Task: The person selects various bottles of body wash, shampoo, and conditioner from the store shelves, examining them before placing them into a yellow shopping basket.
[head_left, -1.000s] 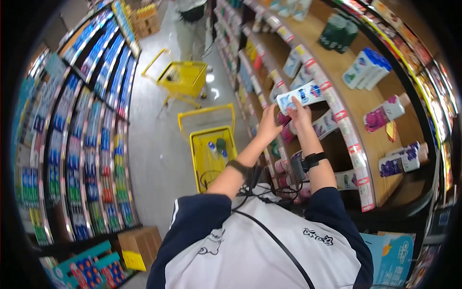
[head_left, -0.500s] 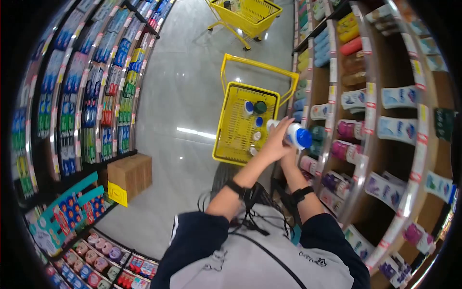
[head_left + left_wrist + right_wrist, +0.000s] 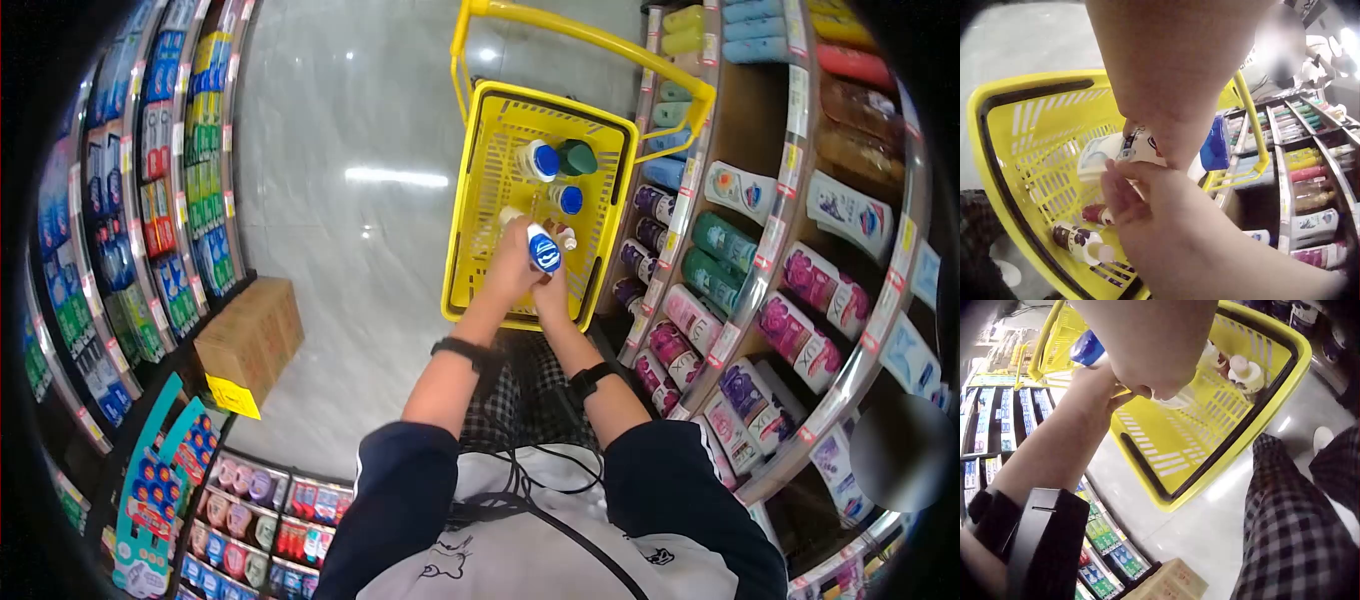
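White bottle (image 3: 543,250), blue-capped, hangs over the near end of the yellow basket (image 3: 462,210), well above its floor and gripped from both sides. If it were released from this height, I judge it could strike the small bottles (image 3: 1079,240) lying in the basket, or glance off the basket's near rim. Left hand (image 3: 512,268) and right hand (image 3: 553,292) both wrap it. The right fingers (image 3: 1116,187) curl closely round its body, none spread.
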Available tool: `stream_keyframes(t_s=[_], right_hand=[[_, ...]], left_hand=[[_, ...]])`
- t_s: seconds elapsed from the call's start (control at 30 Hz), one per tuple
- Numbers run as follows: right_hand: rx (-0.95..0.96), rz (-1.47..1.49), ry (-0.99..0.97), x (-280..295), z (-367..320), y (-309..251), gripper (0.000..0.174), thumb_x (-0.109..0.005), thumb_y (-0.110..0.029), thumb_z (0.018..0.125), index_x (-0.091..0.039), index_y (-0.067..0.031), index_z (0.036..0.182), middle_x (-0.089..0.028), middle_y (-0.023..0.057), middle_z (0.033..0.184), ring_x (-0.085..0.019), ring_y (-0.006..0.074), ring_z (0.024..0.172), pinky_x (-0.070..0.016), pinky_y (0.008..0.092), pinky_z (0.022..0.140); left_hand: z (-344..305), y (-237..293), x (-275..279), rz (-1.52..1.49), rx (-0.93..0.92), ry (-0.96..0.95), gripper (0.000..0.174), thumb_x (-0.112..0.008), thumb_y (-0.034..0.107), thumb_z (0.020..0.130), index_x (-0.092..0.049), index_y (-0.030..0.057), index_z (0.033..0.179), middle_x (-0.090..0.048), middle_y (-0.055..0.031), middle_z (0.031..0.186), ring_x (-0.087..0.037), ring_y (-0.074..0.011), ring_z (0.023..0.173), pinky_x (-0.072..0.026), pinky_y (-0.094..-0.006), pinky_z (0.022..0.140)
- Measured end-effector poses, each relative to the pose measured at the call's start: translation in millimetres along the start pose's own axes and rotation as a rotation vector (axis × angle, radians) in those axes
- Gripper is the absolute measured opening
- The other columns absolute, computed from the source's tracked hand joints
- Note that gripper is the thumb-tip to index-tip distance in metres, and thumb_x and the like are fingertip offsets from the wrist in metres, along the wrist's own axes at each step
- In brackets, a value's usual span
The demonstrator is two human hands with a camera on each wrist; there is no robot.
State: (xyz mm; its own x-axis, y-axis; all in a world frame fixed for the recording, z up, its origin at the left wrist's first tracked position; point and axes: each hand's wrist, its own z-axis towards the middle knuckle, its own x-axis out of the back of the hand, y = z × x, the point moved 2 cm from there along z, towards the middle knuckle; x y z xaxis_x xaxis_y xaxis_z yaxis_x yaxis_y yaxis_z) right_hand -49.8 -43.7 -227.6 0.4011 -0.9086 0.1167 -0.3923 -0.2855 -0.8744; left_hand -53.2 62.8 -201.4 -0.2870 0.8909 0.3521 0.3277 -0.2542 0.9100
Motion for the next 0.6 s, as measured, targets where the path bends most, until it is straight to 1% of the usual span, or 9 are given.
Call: stream_keyframes(t_s=[0.03,0.1,0.13,0.23,0.27,0.37,0.43,0.5,0.6], right_hand=[[0.076,-0.005,-0.037,5,4,3,0.061,-0.053,0.011,0.074,-0.033,-0.0069,0.129,-0.047,0.0069,0.117,-0.049,0.0167,0.105,-0.0420,0.0282,0.087],[-0.096,0.181,-0.119,20,15,2,0.067,-0.058,0.008,0.072,-0.030,-0.0083,0.131,-0.045,0.0077,0.119,-0.050,0.0165,0.101,-0.0425,0.0286,0.084],[-0.170,0.054,-0.193,31,19,-2,0.073,-0.057,0.008,0.072,-0.026,-0.0116,0.134,-0.045,0.0084,0.120,-0.052,0.0166,0.100,-0.0441,0.0278,0.082],[-0.252,-0.162,-0.221,43,40,-9,0.071,-0.065,0.002,0.071,-0.031,-0.0092,0.133,-0.052,0.0113,0.111,-0.057,0.0148,0.088,-0.0479,0.0269,0.070],[0.059,-0.360,-0.146,45,47,10,0.060,-0.067,-0.011,0.074,-0.039,-0.0081,0.128,-0.060,0.0131,0.094,-0.061,0.0183,0.074,-0.0480,0.0299,0.064],[-0.075,-0.756,-0.164,36,58,-9,0.048,-0.064,-0.021,0.079,-0.046,-0.0097,0.122,-0.062,0.0163,0.083,-0.061,0.0275,0.067,-0.0472,0.0339,0.063],[-0.098,-0.737,-0.131,30,64,-7,0.043,-0.060,-0.025,0.081,-0.048,-0.0108,0.119,-0.061,0.0192,0.083,-0.060,0.0322,0.070,-0.0466,0.0369,0.063],[-0.083,-0.784,-0.105,22,69,-11,0.039,-0.058,-0.027,0.082,-0.050,-0.0112,0.117,-0.061,0.0206,0.083,-0.059,0.0350,0.072,-0.0460,0.0395,0.063],[-0.024,-0.965,-0.076,14,75,-31,0.035,-0.053,-0.029,0.085,-0.050,-0.0104,0.114,-0.062,0.0200,0.083,-0.060,0.0365,0.076,-0.0457,0.0439,0.064]], left_hand=[[4,-8,-6,0.018,0.005,-0.032,0.081,-0.077,0.002,0.047,-0.035,0.0004,0.116,-0.047,-0.0224,0.106,-0.048,-0.0421,0.099,-0.0410,-0.0409,0.084],[17,-23,-16,0.062,0.004,-0.093,0.081,-0.077,0.001,0.046,-0.036,0.0005,0.116,-0.046,-0.0224,0.107,-0.047,-0.0422,0.100,-0.0405,-0.0422,0.085],[22,-26,-19,0.037,0.103,-0.183,0.078,-0.073,-0.003,0.049,-0.035,0.0004,0.118,-0.043,-0.0249,0.115,-0.043,-0.0425,0.108,-0.0399,-0.0427,0.088],[23,-65,-51,0.162,-0.093,-0.173,0.076,-0.067,-0.007,0.055,-0.033,0.0000,0.122,-0.039,-0.0254,0.123,-0.039,-0.0424,0.116,-0.0392,-0.0406,0.092],[19,-69,-55,0.215,-0.090,-0.163,0.076,-0.062,-0.009,0.058,-0.030,0.0012,0.127,-0.036,-0.0236,0.130,-0.033,-0.0404,0.122,-0.0379,-0.0386,0.096],[15,-126,-97,-0.384,0.235,-0.239,0.077,-0.062,-0.008,0.059,-0.029,0.0027,0.128,-0.035,-0.0221,0.132,-0.032,-0.0383,0.124,-0.0354,-0.0378,0.098],[17,-140,-101,-0.696,0.350,-0.225,0.076,-0.061,-0.008,0.061,-0.029,0.0036,0.129,-0.034,-0.0217,0.133,-0.033,-0.0376,0.124,-0.0345,-0.0376,0.099],[17,-143,-94,-0.612,0.302,-0.196,0.073,-0.059,-0.008,0.063,-0.030,0.0039,0.129,-0.034,-0.0214,0.133,-0.034,-0.0371,0.123,-0.0339,-0.0377,0.100],[27,-102,-60,-0.085,0.107,-0.182,0.067,-0.055,-0.008,0.067,-0.031,0.0037,0.129,-0.036,-0.0208,0.132,-0.036,-0.0368,0.121,-0.0338,-0.0376,0.100]])
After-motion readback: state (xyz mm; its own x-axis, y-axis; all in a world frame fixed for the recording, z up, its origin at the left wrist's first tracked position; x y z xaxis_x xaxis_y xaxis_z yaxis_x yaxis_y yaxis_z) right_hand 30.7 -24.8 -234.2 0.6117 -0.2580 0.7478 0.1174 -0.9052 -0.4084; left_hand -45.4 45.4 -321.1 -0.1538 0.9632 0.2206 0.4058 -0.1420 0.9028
